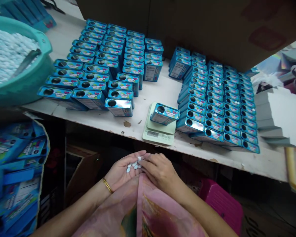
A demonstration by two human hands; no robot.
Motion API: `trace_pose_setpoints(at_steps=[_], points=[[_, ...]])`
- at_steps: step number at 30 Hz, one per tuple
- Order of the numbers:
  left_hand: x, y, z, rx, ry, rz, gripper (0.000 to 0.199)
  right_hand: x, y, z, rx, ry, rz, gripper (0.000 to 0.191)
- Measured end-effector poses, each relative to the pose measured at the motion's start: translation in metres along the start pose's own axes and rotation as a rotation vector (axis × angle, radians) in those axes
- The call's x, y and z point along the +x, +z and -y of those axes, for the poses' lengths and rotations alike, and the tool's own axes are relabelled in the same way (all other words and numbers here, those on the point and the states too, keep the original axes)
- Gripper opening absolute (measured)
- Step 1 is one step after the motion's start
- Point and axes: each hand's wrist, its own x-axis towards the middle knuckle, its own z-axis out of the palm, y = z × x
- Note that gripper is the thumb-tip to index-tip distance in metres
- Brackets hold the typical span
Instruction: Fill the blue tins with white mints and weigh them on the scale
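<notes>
Tub (27, 88), teal, occupies the left edge of my view on the table (150, 89); it contains a heap of pale candies (5, 56), with a scoop (28, 61) resting tilted in the heap. Below table level on the same side, I observe a carton (48, 144) loaded with blue printed packaging (17, 184). To the right of the tub, the left group of blue containers (101, 62) stands upright in rows, each with a round dark hole in its printed top.

In front of the table edge, I locate the left hand (123, 170): palm up, slightly cupped, fingers extended toward the right. It carries a small batch of oval candies (135, 167) on the palm, supported without clamping. A gold bangle (108, 186) encircles the wrist. Adjacent is the right hand (160, 169), back upward, fingers bent, fingertips at the batch; I cannot tell whether they pinch a candy.

Beyond the hands, the pale green scale (160, 140) bears one upright blue container (165, 113). Just right of it, the right group of blue containers (214, 102) stands in close rows, with loose candies (215, 82) on several tops. At far right, I note white card stacks (283, 115).
</notes>
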Motion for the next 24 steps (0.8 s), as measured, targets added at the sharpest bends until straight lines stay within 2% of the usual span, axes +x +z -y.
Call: trace_pose_setpoints(at_steps=[4,5,7,10,12,16,19,22,24], points=[[-0.002,-0.003,-0.001,-0.055,0.022,-0.014,0.033,0.023,-0.042,-0.022,-0.141,0.163,-0.312,0.034],[-0.002,-0.005,-0.002,-0.067,0.03,-0.028,0.034,0.032,-0.053,-0.03,-0.189,0.211,-0.355,0.039],[-0.004,-0.008,-0.004,-0.083,0.05,-0.055,0.034,0.051,-0.071,-0.048,-0.245,0.257,-0.339,0.044],[-0.006,-0.013,-0.008,-0.102,0.08,-0.084,0.035,0.084,-0.088,-0.079,-0.238,0.209,-0.232,0.04],[-0.008,-0.016,-0.013,-0.12,0.114,-0.121,0.038,0.113,-0.095,-0.102,-0.247,0.19,-0.217,0.038],[-0.011,-0.019,-0.022,-0.179,0.181,-0.198,0.047,0.184,-0.098,-0.144,-0.289,0.216,-0.222,0.036],[-0.013,-0.022,-0.03,-0.219,0.199,-0.255,0.053,0.228,-0.093,-0.165,-0.278,0.219,-0.208,0.035],[-0.013,-0.031,-0.037,-0.253,0.229,-0.307,0.056,0.245,-0.094,-0.182,-0.326,0.228,-0.303,0.035],[-0.013,-0.039,-0.041,-0.274,0.233,-0.333,0.057,0.245,-0.103,-0.196,-0.411,0.323,-0.379,0.036]])
